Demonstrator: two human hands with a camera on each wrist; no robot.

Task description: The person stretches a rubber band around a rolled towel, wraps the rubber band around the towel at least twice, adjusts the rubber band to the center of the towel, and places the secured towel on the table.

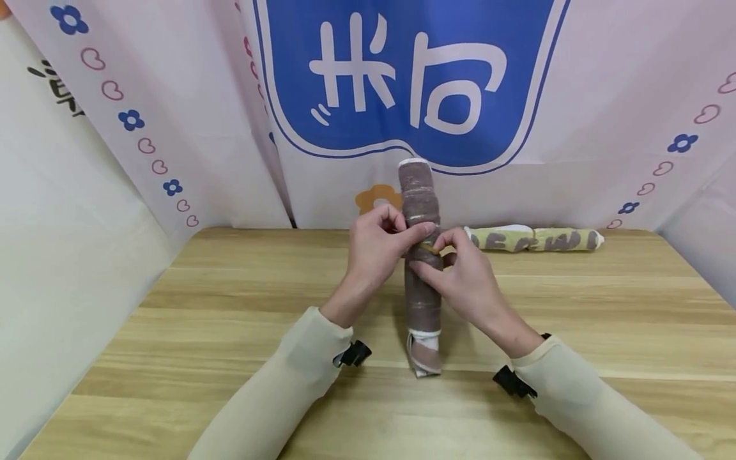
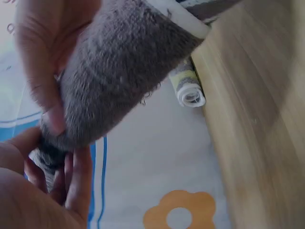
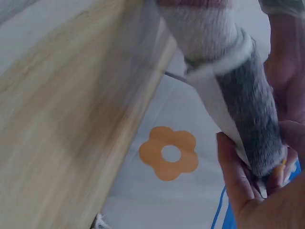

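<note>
A tightly rolled grey-brown towel (image 1: 422, 297) with white edges stands lengthwise in front of me, its loose twisted end (image 1: 425, 358) toward me. My left hand (image 1: 374, 246) grips its middle from the left, the thumb lying across the top. From the right, my right hand (image 1: 468, 281) holds the same stretch between thumb and fingers. A thin yellow-orange band (image 1: 428, 248) crosses the roll between the two hands, by the right fingertips. In the left wrist view the thick fuzzy roll (image 2: 119, 71) narrows where the fingers close around it.
A second rolled towel (image 1: 531, 239), yellow-green with grey patches, lies at the table's back edge, right of my hands. The wood-grain table (image 1: 230, 319) ends at a printed curtain (image 1: 322, 185). Black wrist mounts (image 1: 353, 352) sit on both sleeves.
</note>
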